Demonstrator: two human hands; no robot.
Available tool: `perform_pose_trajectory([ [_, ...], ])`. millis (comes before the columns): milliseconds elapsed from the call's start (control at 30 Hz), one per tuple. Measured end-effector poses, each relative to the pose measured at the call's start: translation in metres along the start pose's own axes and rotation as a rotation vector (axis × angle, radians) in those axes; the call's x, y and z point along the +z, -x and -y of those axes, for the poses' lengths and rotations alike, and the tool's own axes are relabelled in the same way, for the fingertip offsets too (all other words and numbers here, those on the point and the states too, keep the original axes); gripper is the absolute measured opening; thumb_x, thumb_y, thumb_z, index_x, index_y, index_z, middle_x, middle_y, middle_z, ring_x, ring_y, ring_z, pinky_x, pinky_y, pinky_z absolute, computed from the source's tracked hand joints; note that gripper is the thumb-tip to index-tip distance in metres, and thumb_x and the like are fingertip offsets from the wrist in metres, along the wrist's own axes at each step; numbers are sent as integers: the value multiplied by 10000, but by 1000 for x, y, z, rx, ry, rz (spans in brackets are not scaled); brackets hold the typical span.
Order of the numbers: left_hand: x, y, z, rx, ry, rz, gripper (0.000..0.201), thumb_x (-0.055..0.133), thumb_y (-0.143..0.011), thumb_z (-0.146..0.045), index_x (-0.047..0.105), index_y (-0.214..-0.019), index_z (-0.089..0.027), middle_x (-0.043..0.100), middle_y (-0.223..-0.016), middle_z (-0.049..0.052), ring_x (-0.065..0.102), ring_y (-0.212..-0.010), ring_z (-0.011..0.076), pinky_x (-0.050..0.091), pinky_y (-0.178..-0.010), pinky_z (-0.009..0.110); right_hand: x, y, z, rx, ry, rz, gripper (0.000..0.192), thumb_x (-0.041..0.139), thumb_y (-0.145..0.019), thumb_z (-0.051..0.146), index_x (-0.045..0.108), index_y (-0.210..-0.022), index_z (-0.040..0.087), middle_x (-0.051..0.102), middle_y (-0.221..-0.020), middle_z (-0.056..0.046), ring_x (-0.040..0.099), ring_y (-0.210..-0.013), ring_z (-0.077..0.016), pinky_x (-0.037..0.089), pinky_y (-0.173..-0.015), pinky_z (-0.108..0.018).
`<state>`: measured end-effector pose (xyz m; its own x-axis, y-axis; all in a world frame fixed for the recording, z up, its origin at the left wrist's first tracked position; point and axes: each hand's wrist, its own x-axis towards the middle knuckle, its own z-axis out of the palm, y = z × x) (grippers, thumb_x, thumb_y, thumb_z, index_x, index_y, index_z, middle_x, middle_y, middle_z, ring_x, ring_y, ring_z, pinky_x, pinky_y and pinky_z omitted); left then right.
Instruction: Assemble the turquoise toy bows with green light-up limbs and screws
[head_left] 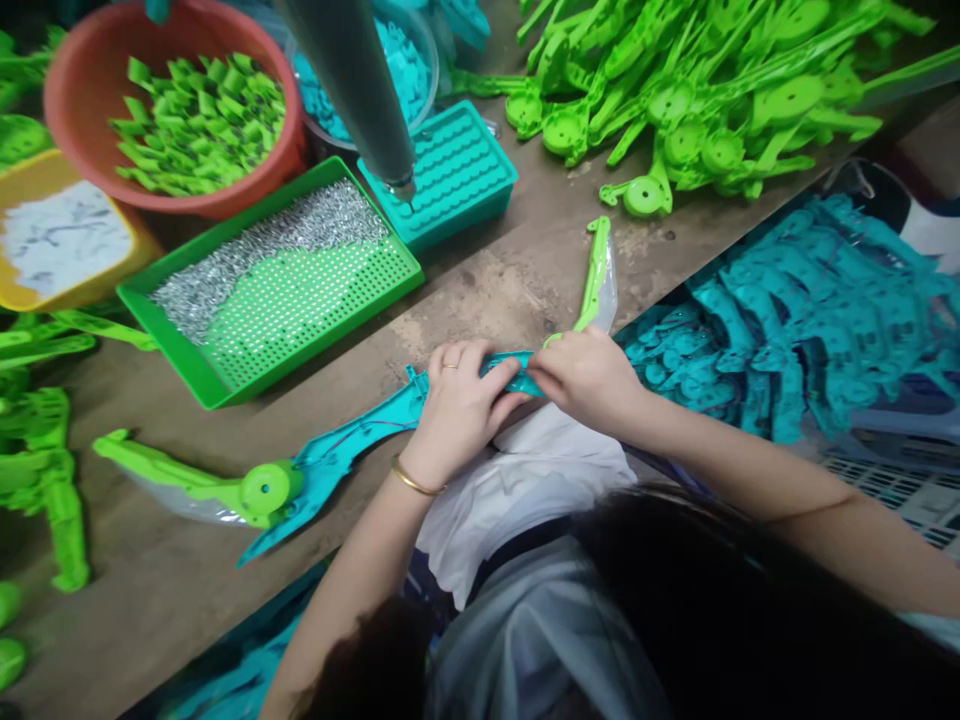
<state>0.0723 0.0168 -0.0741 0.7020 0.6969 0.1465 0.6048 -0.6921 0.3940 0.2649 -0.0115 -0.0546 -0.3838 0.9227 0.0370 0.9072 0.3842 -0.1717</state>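
A long teal plastic shell lies at the table's near edge, a thin dark wire running along its inside. One lime green arm with a round hub sits on its left end, and another lime green arm sticks up beyond my right hand. My left hand is closed around the middle of the shell, thumb and fingers gripping it. Just to the right, my right hand pinches at the shell's right part with fingers pressed together. Whatever small piece may be between those fingertips is hidden.
A green perforated tray of small metal screws stands beyond the shell, beside a teal ridged box. A hanging screwdriver points down over them. Red and yellow bins stand back left. Lime parts pile back right; teal shells stack right.
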Motion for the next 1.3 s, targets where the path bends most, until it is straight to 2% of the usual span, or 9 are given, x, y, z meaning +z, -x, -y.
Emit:
perform_pose_trajectory([
  [167, 0, 1, 1, 2, 6, -4, 380, 503, -900, -463, 650, -1138, -206, 547, -1134, 144, 469, -1041, 283, 365, -933, 474, 6, 2, 1, -1, 68, -64, 269, 474, -938, 281, 669, -780, 183, 600, -768, -57, 442, -751, -191, 198, -667, -350],
  [333, -2, 0, 0, -1, 7, 27, 379, 490, -905, -464, 654, -1138, -213, 537, -1148, 149, 462, -1057, 289, 367, -934, 475, 9, 0, 5, 85, -29, -102, 188, 544, -884, 265, 676, -783, 176, 597, -1044, -98, 427, -938, -232, 239, -743, -365],
  [467, -4, 0, -1, 0, -35, 46, 374, 489, -903, -469, 656, -1131, -222, 529, -1164, 152, 457, -1062, 294, 366, -933, 488, 7, 1, 5, 125, -78, -80, 191, 552, -887, 275, 692, -791, 186, 599, -1060, -94, 426, -970, -244, 254, -765, -378],
  [567, -4, 0, -1, 1, -57, 46, 372, 493, -900, -473, 652, -1134, -230, 526, -1162, 149, 457, -1065, 293, 367, -937, 487, 2, 8, 0, 68, -96, -85, 219, 531, -916, 308, 714, -846, 211, 611, -1103, -91, 442, -1021, -245, 277, -814, -386],
  [667, -5, -1, -1, -10, -47, 54, 375, 492, -901, -472, 647, -1142, -231, 524, -1169, 150, 458, -1076, 294, 369, -947, 488, -3, 19, -7, 8, -107, -88, 212, 522, -927, 315, 713, -977, 239, 619, -1144, -86, 462, -1056, -236, 294, -865, -385],
  [767, -5, -2, -2, -22, -27, 64, 389, 496, -899, -473, 640, -1155, -218, 527, -1179, 157, 460, -1090, 296, 369, -958, 490, -5, 29, -13, -3, -90, -126, 214, 507, -938, 284, 701, -1022, 245, 643, -1094, -74, 492, -1004, -212, 298, -860, -372],
  [933, -6, -2, -4, 19, -51, 69, 343, 496, -910, -438, 631, -1176, -269, 523, -1228, 131, 459, -1126, 287, 348, -991, 500, -3, 35, -17, -13, -100, -154, 199, 516, -936, 273, 708, -926, 220, 657, -893, -44, 494, -846, -181, 290, -771, -343],
  [1067, -5, -2, -4, 62, -89, 66, 305, 499, -913, -417, 639, -1169, -328, 516, -1260, 117, 452, -1159, 285, 326, -1019, 529, -7, 34, -22, -23, -147, -113, 200, 523, -933, 276, 711, -964, 219, 653, -908, -51, 497, -861, -186, 287, -777, -344],
  [1300, -6, -3, -5, 76, -95, 84, 299, 504, -912, -397, 645, -1170, -342, 531, -1270, 123, 448, -1185, 296, 308, -1037, 562, -19, 34, -33, -96, -171, -3, 220, 500, -943, 278, 712, -986, 236, 649, -932, -58, 496, -875, -186, 288, -800, -344],
])
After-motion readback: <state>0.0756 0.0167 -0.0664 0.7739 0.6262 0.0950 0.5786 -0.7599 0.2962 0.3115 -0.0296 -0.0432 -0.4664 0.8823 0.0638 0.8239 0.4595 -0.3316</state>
